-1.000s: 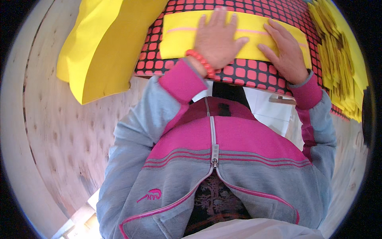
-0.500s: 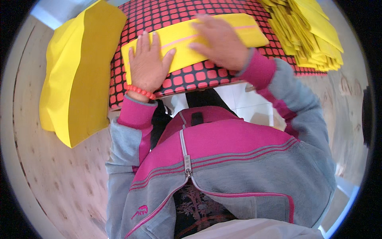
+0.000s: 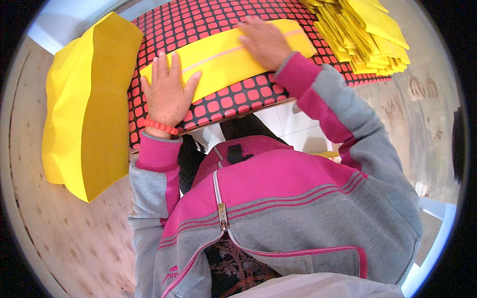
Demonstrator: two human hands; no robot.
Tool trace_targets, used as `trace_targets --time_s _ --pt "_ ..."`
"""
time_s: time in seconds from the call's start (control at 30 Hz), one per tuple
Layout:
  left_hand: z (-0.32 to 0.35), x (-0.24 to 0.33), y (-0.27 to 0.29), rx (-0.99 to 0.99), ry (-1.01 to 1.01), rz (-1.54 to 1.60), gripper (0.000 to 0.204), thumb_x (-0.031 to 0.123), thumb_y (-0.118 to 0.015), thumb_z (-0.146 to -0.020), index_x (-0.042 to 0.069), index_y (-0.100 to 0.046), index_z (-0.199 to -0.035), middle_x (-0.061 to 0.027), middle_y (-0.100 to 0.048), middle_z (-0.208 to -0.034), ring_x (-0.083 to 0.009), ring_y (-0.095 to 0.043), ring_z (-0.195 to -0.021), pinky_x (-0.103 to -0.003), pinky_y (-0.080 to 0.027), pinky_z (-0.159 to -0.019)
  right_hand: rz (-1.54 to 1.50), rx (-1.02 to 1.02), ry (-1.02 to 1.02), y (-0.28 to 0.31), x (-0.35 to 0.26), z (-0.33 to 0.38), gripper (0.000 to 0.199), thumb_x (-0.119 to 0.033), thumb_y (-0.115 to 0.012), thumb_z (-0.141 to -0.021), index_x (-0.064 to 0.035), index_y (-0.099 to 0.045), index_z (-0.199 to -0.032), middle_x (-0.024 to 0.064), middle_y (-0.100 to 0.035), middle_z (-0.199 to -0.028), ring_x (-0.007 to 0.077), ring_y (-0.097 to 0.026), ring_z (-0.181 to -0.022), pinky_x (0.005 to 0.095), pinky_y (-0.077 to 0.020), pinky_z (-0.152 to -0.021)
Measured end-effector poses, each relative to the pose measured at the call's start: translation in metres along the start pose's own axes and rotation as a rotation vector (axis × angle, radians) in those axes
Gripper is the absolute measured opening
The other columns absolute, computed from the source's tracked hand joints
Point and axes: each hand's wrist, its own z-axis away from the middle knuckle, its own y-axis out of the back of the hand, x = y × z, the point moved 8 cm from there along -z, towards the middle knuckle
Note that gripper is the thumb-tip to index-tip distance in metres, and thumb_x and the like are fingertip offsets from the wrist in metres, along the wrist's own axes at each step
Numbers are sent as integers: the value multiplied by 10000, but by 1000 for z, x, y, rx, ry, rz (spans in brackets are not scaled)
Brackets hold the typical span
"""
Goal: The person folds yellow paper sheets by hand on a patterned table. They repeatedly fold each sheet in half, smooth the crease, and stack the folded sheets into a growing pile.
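Note:
A long, flat piece of yellow folded cloth (image 3: 218, 67) lies across the red-and-black patterned table cover, with a thin pinkish line running along its length. On its left end rests my left hand (image 3: 166, 97), palm down, fingers stretched out and thumb apart. My right hand (image 3: 266, 45) lies over the right part of the same cloth, fingers extended and slightly blurred. Neither hand grips anything. The cloth beneath both palms is hidden.
To the left, a large yellow cloth piece (image 3: 89, 109) drapes over the pale wooden surface (image 3: 59, 223). A pile of folded yellow pieces (image 3: 365, 37) sits at the far right of the patterned cover (image 3: 174, 25). The table's near edge is just before me.
The whole scene has shifted a little leftward in view. My right hand has slid slightly to the right along the cloth; my left hand stays flat on its left end.

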Motion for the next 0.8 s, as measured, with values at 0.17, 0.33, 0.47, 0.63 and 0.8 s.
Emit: trace_targets --time_s 0.17,0.33,0.47,0.63,0.8 --pt "1 -17 -4 -11 51 13 774 587 -500 -970 31 -408 -1501 -237 -341 -1574 -396 -302 -1471 -657 -241 -1138 -101 59 -263 -7 99 43 471 -352 -449 -1016 -62 -554 -1372 163 -551 -1422 330 -490 -1354 493 -400 -1091" --pt "1 -18 3 28 15 5 747 569 -504 -973 21 -438 -1476 -245 -390 -1530 -394 -357 -1435 -652 -253 -1133 -47 20 -272 -7 115 54 462 -348 -457 -1015 -70 -550 -1372 158 -545 -1421 328 -498 -1327 501 -402 -1079" --pt "-19 5 10 -38 -36 -75 638 511 -523 -976 17 -527 -1381 -231 -464 -1467 -376 -434 -1377 -638 -309 -1103 77 9 -171 20 74 23 402 -297 -502 -988 -90 -586 -1322 132 -600 -1324 320 -532 -1271 494 -428 -1029" --pt "-39 82 -4 154 -249 102 561 448 -528 -988 40 -530 -1372 -210 -503 -1431 -366 -449 -1362 -598 -342 -1087 -198 131 13 19 -23 -15 355 -254 -538 -957 -66 -628 -1244 162 -634 -1253 307 -572 -1228 455 -470 -983" --pt "-32 15 -22 -10 -156 44 696 527 -501 -981 15 -464 -1451 -235 -437 -1502 -377 -385 -1421 -562 -292 -1138 -202 161 -64 -4 29 9 407 -302 -453 -1021 -59 -587 -1319 181 -592 -1360 331 -549 -1277 491 -420 -1057"
